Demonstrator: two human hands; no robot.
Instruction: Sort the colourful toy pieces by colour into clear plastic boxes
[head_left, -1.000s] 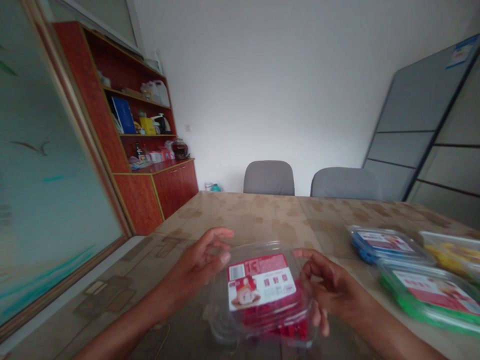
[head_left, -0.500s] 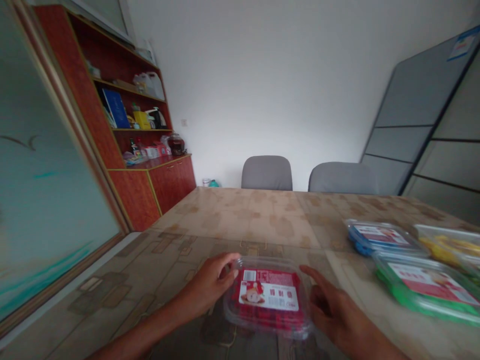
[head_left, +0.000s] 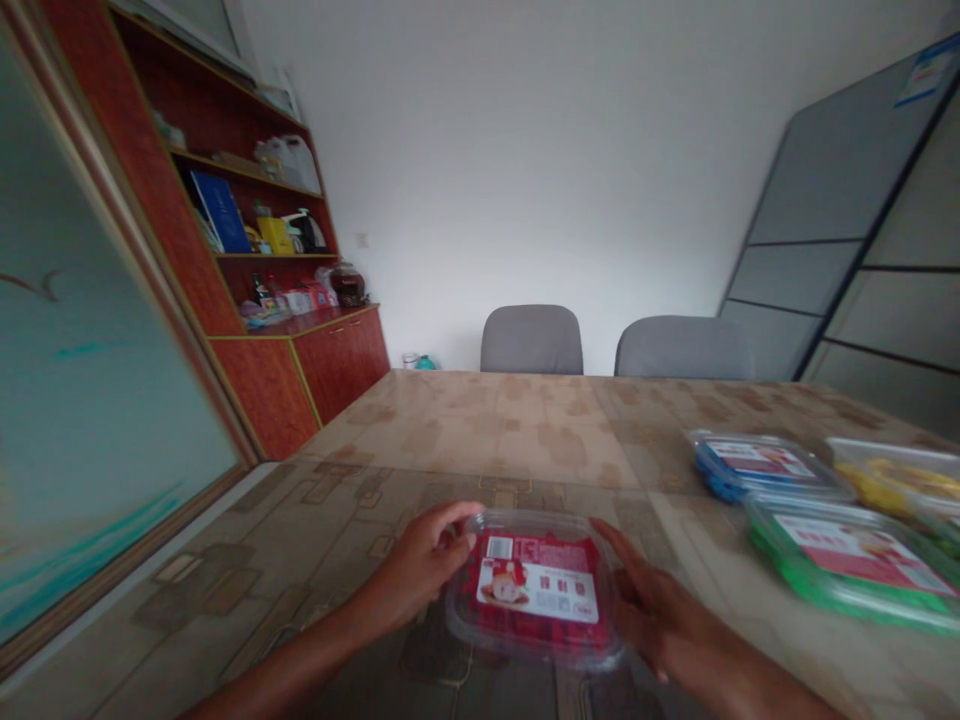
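A clear plastic container [head_left: 536, 590] with red contents and a printed label on its lid sits before me on the patterned table. At its upper left corner, my left hand [head_left: 431, 560] grips the rim between thumb and fingers. My right hand [head_left: 652, 600] is closed against the right side, its index finger stretched along the upper right corner and the other fingers curled below. Part of the right fingers is hidden behind the hand and the container's edge. The lid looks to be on.
To the right stand a container with blue contents [head_left: 765, 465], one with green contents [head_left: 855, 555] and one with yellow contents [head_left: 900, 475]. Two grey chairs [head_left: 532, 340] line the table's far side. A red-brown cabinet [head_left: 300, 370] is at the left, beside a glass door [head_left: 90, 380].
My right hand has moved inward against the container's right side, its index finger now at the upper right corner. My left hand stays at its corner. The view has shifted slightly.
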